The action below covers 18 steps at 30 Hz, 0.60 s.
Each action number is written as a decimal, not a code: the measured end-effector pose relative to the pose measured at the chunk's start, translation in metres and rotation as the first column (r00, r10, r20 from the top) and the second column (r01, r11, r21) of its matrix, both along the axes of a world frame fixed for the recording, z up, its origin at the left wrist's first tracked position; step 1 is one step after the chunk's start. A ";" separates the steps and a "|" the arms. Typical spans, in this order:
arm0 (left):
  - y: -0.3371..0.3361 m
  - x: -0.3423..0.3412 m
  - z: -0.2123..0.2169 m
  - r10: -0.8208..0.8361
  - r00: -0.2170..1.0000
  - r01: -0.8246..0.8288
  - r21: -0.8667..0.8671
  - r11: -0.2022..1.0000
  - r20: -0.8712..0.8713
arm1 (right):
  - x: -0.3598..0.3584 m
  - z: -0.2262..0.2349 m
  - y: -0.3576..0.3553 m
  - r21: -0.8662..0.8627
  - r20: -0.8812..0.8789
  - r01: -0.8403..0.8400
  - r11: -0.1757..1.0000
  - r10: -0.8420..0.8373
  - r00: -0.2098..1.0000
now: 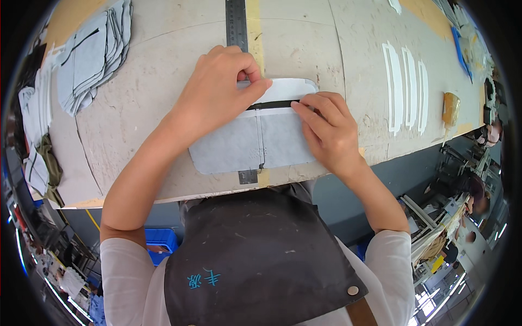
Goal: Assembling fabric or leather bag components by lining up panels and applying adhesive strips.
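A pale grey fabric panel (223,146) with rounded corners lies flat near the table's front edge. Across its upper part runs a narrow black strip (277,104), and a seam-like line crosses the lower part from top to bottom. Over the panel's upper left, my left hand (215,87) is closed in a pinch, thumb against index finger; whatever is between them is too small to make out. The fingers of my right hand (331,127) are pinched together at the right end of the black strip. Part of the strip's left side is hidden by my left hand.
A metal ruler (236,24) and yellow tape (254,38) run beneath the panel. Stacked grey fabric pieces (92,62) lie far left. Three white strips (394,89) and an amber block (450,110) are at right. A blue bin (161,239) stands below the table (304,43).
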<state>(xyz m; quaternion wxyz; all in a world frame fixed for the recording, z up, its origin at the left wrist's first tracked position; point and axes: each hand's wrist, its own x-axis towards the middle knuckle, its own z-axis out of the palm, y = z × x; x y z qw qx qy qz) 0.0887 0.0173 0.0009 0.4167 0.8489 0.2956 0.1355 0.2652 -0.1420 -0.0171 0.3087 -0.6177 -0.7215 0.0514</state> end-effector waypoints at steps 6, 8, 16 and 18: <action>-0.003 0.012 -0.002 -0.023 0.999 0.025 0.040 0.999 -0.032 | -0.005 -0.004 -0.001 0.056 0.055 0.018 0.998 -0.021 0.998; -0.006 0.018 -0.004 -0.020 1.000 0.022 0.085 0.996 -0.020 | -0.006 -0.005 -0.001 0.066 0.063 0.019 0.998 -0.023 0.998; -0.003 0.027 -0.010 -0.009 1.000 0.007 0.134 0.991 0.018 | -0.006 -0.007 0.000 0.086 0.081 0.016 0.996 -0.023 0.996; -0.003 0.027 -0.011 -0.012 1.000 0.010 0.145 0.989 0.009 | -0.006 -0.007 -0.001 0.080 0.079 0.022 0.997 -0.028 0.996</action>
